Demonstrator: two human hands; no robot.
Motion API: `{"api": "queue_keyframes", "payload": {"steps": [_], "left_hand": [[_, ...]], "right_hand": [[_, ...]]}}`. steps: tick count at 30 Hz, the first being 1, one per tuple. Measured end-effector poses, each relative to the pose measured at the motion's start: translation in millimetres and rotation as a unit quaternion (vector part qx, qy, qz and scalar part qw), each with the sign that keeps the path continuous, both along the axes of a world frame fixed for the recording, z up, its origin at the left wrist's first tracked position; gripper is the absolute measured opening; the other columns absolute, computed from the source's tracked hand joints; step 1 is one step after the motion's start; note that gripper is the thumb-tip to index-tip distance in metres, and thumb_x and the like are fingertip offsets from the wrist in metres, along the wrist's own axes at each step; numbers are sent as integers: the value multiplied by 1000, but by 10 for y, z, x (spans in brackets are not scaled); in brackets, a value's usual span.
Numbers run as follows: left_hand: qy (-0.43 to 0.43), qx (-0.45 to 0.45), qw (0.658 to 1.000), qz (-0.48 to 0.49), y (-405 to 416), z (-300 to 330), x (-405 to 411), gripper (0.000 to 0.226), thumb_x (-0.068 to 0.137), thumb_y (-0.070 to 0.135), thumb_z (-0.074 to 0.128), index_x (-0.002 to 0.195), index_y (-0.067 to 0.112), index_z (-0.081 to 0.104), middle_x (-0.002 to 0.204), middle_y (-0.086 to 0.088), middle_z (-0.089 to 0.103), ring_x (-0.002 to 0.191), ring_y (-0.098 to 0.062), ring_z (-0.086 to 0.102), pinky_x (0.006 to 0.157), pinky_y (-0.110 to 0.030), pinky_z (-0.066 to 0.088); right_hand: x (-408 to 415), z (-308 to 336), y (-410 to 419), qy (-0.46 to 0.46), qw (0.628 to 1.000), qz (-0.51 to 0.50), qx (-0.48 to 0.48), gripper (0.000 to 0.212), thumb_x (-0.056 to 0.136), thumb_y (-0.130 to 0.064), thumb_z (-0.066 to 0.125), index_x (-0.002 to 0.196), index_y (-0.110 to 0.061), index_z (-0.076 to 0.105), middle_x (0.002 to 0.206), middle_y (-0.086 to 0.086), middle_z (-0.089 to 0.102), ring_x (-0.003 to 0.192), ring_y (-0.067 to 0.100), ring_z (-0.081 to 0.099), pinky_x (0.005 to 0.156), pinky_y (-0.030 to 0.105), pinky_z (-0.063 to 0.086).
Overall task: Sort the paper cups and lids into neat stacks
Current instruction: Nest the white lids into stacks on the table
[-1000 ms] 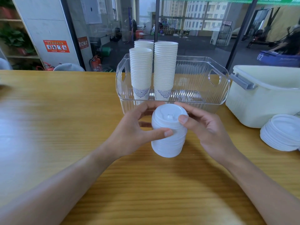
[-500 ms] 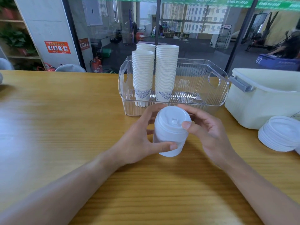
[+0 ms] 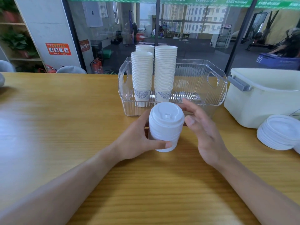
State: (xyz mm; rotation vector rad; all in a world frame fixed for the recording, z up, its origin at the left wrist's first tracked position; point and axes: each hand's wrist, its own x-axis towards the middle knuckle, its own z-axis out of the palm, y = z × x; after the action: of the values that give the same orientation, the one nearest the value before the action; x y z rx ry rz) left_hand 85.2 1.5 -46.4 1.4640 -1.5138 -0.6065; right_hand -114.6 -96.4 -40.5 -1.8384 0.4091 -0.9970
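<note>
Left hand (image 3: 138, 138) grips the lid stack (image 3: 165, 127) at frame centre, fingers wrapped round it; right hand (image 3: 206, 133) beside it, fingers spread wide, apart

Plastic, paper and grained wood

The table (image 3: 65, 127) was glossy grained wood; the bin (image 3: 201, 82) clear ribbed plastic; the lid stack (image 3: 165, 127) matt white plastic; the cups (image 3: 164, 70) white paper.
</note>
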Motion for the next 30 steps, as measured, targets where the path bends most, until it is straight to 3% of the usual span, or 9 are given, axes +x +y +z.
{"api": "queue_keyframes", "payload": {"steps": [4, 6, 9, 13, 18, 22, 25, 28, 30], "left_hand": [[12, 7, 999, 37, 22, 44, 203, 91, 71, 22, 96, 144, 38, 46, 130, 20, 67, 124, 0, 61, 105, -27, 51], [9, 14, 999, 47, 50, 70, 326, 90, 71, 21, 96, 144, 38, 46, 128, 19, 68, 122, 0, 62, 102, -23, 52], [9, 29, 998, 52, 86, 99, 455, 90, 71, 18, 95, 146, 31, 46, 127, 17, 70, 121, -1, 64, 100, -22, 53], [18, 36, 997, 64, 135, 103, 559, 83, 70, 22, 93, 141, 29, 51, 125, 16, 71, 119, -2, 65, 98, -23, 55], [13, 45, 995, 92, 204, 87, 634, 73, 67, 36, 90, 132, 35, 56, 119, 24, 71, 114, 2, 66, 94, -18, 53], [21, 43, 993, 109, 210, 74, 703, 84, 63, 46, 96, 135, 32, 55, 122, 20, 71, 117, 0, 65, 96, -22, 53], [14, 18, 992, 124, 229, 105, 724, 91, 58, 58, 90, 136, 28, 55, 127, 13, 69, 123, 1, 61, 96, -25, 54], [3, -37, 986, 165, 255, 173, 673, 70, 65, 66, 78, 125, 35, 59, 122, 22, 69, 118, 8, 60, 89, -17, 52], [-8, -89, 976, 197, 263, 186, 644, 65, 72, 64, 75, 128, 33, 59, 124, 19, 68, 122, 2, 60, 97, -27, 52]], "right_hand": [[-19, -52, -33, 69, 997, -16, 6, 70, 90, -65, 54, 151, -32, 45, 137, -15, 61, 128, 8, 60, 110, 42, 47], [-28, -67, -35, 101, 995, -19, 11, 66, 89, -68, 54, 147, -36, 49, 132, -19, 64, 126, 5, 61, 110, 45, 47], [-36, -77, -29, 135, 991, -20, 16, 54, 93, -62, 63, 138, -34, 56, 123, -20, 69, 120, 0, 62, 109, 38, 48], [-36, -78, -31, 150, 988, -22, 22, 53, 93, -57, 63, 140, -33, 54, 119, -19, 70, 117, -1, 63, 103, 25, 47], [-42, -86, -47, 158, 987, -19, 18, 58, 89, -58, 61, 141, -34, 52, 119, -17, 71, 116, -1, 64, 100, 22, 46], [-51, -79, -48, 162, 986, -20, 13, 55, 87, -59, 61, 137, -36, 55, 118, -15, 71, 114, 0, 65, 100, 22, 48], [-55, -72, -49, 165, 986, -22, 9, 40, 93, -47, 67, 130, -33, 61, 115, -14, 73, 110, -1, 65, 96, 17, 49], [-56, -76, -59, 170, 985, -27, -9, 25, 97, -31, 70, 122, -27, 68, 112, -13, 73, 105, -4, 65, 93, 12, 47], [-57, -68, -58, 169, 985, -30, -13, 23, 97, -27, 71, 120, -26, 69, 112, -13, 73, 104, -4, 65, 91, 10, 46]]}}
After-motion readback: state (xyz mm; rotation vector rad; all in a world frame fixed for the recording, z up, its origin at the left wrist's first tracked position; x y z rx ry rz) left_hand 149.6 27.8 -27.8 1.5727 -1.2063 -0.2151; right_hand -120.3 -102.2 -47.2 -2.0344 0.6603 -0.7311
